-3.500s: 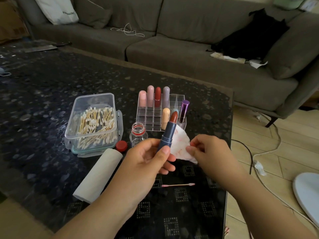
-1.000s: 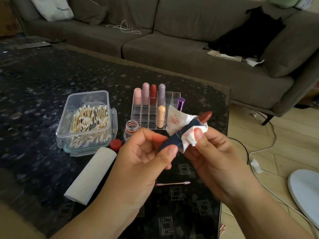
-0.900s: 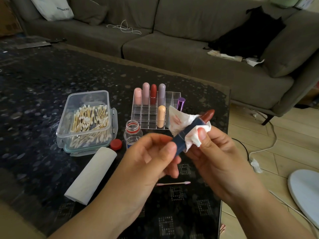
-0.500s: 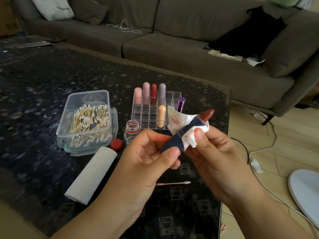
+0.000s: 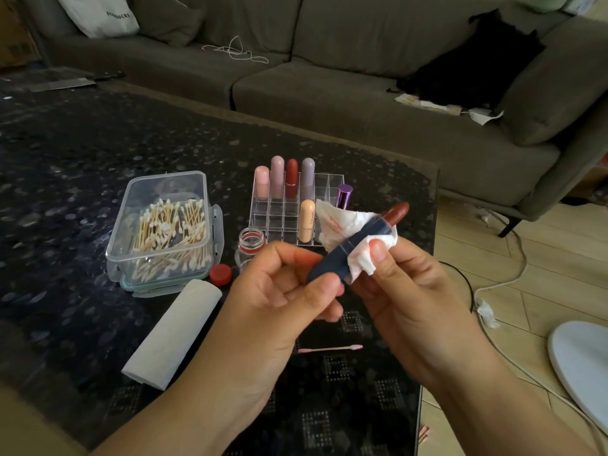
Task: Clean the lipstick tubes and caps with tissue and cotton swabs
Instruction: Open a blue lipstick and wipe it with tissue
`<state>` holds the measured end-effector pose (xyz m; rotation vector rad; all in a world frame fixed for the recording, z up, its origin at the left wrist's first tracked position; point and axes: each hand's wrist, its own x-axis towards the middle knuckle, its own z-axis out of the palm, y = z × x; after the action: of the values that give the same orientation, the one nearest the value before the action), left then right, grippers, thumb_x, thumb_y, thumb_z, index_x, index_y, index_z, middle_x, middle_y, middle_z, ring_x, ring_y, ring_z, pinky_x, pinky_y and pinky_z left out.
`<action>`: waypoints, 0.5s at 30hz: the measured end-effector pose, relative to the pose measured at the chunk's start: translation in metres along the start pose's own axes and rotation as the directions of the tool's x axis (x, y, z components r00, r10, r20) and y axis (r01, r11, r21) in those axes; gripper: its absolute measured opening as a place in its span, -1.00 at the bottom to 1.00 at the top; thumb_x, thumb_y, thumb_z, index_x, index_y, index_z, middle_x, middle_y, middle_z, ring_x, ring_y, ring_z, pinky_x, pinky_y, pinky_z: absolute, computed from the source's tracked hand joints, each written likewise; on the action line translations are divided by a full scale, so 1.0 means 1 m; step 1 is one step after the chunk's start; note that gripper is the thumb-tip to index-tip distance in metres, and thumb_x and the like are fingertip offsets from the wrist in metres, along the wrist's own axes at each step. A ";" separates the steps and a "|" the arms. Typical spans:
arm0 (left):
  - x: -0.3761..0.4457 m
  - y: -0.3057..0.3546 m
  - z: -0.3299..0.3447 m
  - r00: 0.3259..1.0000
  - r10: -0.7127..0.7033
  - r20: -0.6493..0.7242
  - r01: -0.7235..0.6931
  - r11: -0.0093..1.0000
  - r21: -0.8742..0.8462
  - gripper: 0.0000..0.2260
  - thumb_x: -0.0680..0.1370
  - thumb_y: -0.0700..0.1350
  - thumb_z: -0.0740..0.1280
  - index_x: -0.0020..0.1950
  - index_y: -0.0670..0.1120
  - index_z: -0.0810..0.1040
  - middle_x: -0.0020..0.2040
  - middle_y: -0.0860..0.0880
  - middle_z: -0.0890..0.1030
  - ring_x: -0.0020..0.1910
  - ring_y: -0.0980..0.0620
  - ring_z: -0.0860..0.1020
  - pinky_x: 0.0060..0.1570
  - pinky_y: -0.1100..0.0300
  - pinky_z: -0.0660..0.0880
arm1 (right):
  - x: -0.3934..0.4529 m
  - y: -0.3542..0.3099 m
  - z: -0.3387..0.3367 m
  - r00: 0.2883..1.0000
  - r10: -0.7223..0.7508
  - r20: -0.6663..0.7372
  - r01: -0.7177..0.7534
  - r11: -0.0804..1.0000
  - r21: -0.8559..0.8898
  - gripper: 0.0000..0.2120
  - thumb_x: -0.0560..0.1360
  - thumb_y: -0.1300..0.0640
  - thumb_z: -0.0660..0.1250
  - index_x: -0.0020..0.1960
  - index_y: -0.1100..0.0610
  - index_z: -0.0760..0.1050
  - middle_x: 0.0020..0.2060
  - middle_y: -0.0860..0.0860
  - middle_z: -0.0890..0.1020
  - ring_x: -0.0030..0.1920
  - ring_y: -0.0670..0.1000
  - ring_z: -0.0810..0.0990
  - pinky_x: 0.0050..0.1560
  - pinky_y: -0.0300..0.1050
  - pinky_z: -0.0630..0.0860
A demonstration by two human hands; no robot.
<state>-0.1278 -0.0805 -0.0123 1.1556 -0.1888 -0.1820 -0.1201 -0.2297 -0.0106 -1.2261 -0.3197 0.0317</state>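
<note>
One navy lipstick tube (image 5: pixel 342 255) sits tilted in my grip above the dark table (image 5: pixel 82 153), just in front of the clear organizer (image 5: pixel 289 212), with its brown-red bullet (image 5: pixel 396 213) pointing up and to the right. My left hand (image 5: pixel 279 297) pinches the tube's lower end between thumb and curled fingers. My right hand (image 5: pixel 411 291) holds a stained white tissue (image 5: pixel 348 222) wrapped around the tube's upper part, my thumb pressing the tissue against the barrel. In the organizer I see four capped lipsticks standing in the back row, a cream one (image 5: pixel 306 220) nearer me, and a purple one (image 5: pixel 344 195) at its right side. Just left of the organizer's front stands a small open bottle (image 5: pixel 251 241), with a red cap (image 5: pixel 221 274) beside it on the table. Further left of the organizer is a clear box of cotton swabs (image 5: pixel 164 228), and a tissue roll (image 5: pixel 174 330) lies in front of that box. A single pink-tipped swab (image 5: pixel 330 348) lies on the table well in front of the organizer, below my hands.
</note>
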 end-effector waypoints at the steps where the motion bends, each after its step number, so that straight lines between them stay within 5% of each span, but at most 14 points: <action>1: 0.000 0.001 0.001 0.998 -0.060 0.024 0.061 0.997 -0.053 -0.83 0.26 -0.04 0.49 -0.21 -0.04 0.64 -0.30 -0.13 0.62 -0.38 0.01 0.57 -0.30 0.23 0.54 | 0.000 0.000 0.001 1.000 -0.001 -0.003 0.001 1.000 0.003 -0.71 0.44 0.02 0.27 0.01 0.15 0.64 -0.20 0.13 0.64 -0.21 0.06 0.56 -0.10 -0.12 0.54; 5: 0.001 0.002 0.001 0.996 -0.093 0.004 0.094 0.993 -0.066 -0.85 0.36 -0.03 0.34 -0.28 -0.07 0.64 -0.36 -0.15 0.59 -0.44 0.02 0.52 -0.36 0.24 0.51 | -0.001 0.001 0.001 1.000 -0.005 0.008 0.005 0.999 -0.035 -0.68 0.46 -0.01 0.28 0.06 0.18 0.61 -0.20 0.19 0.60 -0.23 0.06 0.53 -0.05 -0.03 0.52; 11: 0.002 0.000 0.000 0.989 0.119 -0.087 -0.106 0.984 0.142 -0.85 0.28 -0.20 0.43 -0.23 0.03 0.62 -0.24 -0.05 0.67 -0.25 0.10 0.63 -0.20 0.31 0.53 | -0.002 0.003 0.006 0.999 0.001 -0.039 -0.002 0.999 -0.035 -0.71 0.39 0.00 0.31 0.00 0.12 0.66 -0.03 0.08 0.69 0.03 0.05 0.65 0.03 -0.19 0.53; 15: 0.002 -0.003 0.000 0.994 0.054 -0.094 -0.045 0.995 0.089 -0.85 0.28 -0.13 0.50 -0.18 0.00 0.64 -0.20 -0.05 0.68 -0.25 0.08 0.63 -0.19 0.28 0.54 | -0.001 0.001 0.008 0.999 0.011 -0.042 -0.011 1.000 -0.015 -0.70 0.41 0.03 0.29 0.01 0.16 0.65 -0.02 0.09 0.69 0.02 0.05 0.65 -0.01 -0.19 0.55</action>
<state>-0.1261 -0.0825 -0.0148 1.2424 -0.1415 -0.0748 -0.1229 -0.2224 -0.0095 -1.2423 -0.2773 0.0129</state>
